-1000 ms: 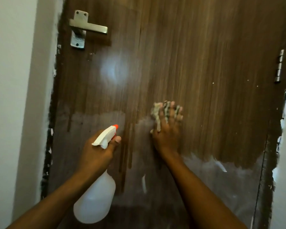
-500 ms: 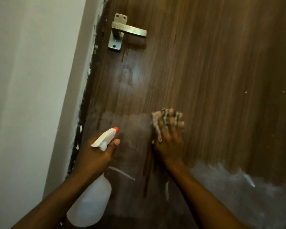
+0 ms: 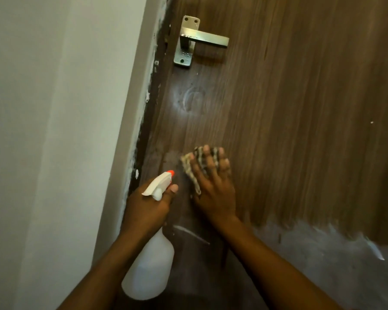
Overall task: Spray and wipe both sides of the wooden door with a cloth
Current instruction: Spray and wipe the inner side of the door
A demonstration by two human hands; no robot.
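The dark wooden door (image 3: 300, 108) fills the right of the view; its lower part looks dull and greyish, with streaks. My right hand (image 3: 213, 186) lies flat on the door near its left edge and presses a checked cloth (image 3: 192, 168) against the wood, fingers spread over it. My left hand (image 3: 147, 209) grips the neck of a white spray bottle (image 3: 150, 271), whose white trigger head with an orange nozzle (image 3: 160, 183) points at the door just left of the cloth.
A metal lever handle (image 3: 195, 39) on its plate sits high on the door. The dark door frame (image 3: 150, 104), flecked with white paint, runs down the door's left edge. A pale wall (image 3: 54, 130) takes up the left side.
The view has swung left, so the door hinge has left the frame. My right hand has slid the cloth left toward the door's edge, close to the spray nozzle. The bottle stays held.
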